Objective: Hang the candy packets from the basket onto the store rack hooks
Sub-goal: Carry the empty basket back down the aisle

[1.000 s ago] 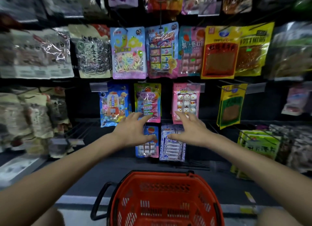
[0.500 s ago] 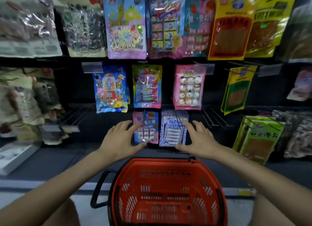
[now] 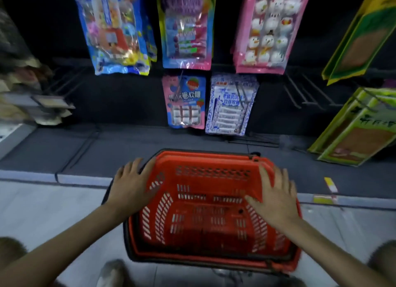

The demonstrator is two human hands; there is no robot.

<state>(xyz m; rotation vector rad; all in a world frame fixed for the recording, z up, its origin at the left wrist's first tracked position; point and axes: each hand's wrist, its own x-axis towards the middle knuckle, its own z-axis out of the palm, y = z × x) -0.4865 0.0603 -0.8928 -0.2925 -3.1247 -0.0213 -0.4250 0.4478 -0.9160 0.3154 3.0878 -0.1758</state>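
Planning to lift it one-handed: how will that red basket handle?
The red basket looks empty and its walls are slotted plastic, so probably light. The moulded shell should stay stiff. On the smooth floor it would likely slide rather than tip.

Dim light is falling from above, glaring off the hanging packets (image 3: 186, 27). Motion blur is smearing the left edge, and wide-angle distortion is bending the rack (image 3: 120, 98) outward.

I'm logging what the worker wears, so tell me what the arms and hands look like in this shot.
Both forearms are bare, with no sleeve in view. The left hand and right hand show no gloves, rings, watch or wristband. Slight motion blur could hide small details.
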